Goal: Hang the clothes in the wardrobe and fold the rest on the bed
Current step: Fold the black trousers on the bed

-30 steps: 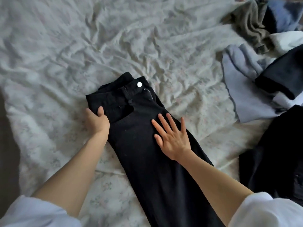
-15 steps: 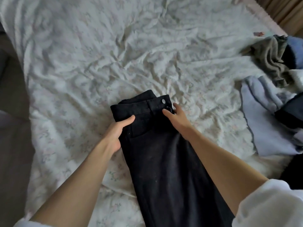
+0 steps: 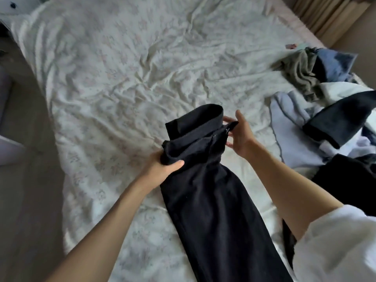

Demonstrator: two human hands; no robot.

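The long black denim trousers [image 3: 211, 200] lay lengthwise on the near part of the bed, legs running toward the person and the waist end raised off the sheet. The left hand [image 3: 162, 168] gripped the left edge of the waistband, thumb on top and fingers curled under the cloth. The right hand [image 3: 239, 133] pinched the right edge beside the zip, its fingers partly hidden behind the fabric. For a clean fold, both edges should be kept level and taut, the legs left flat and aligned, and the waist carried over the legs in one motion; a slack side would likely skew the crease. To the right, a heap of unsorted garments [image 3: 333, 110] in pale blue, white, navy and olive lay near the trousers, and a black garment [image 3: 350, 180] sat just beside the right forearm; either could be caught under the fold. Beyond, the crumpled white floral bedsheet [image 3: 126, 78] offered open room, though its wrinkles might disturb the lay.
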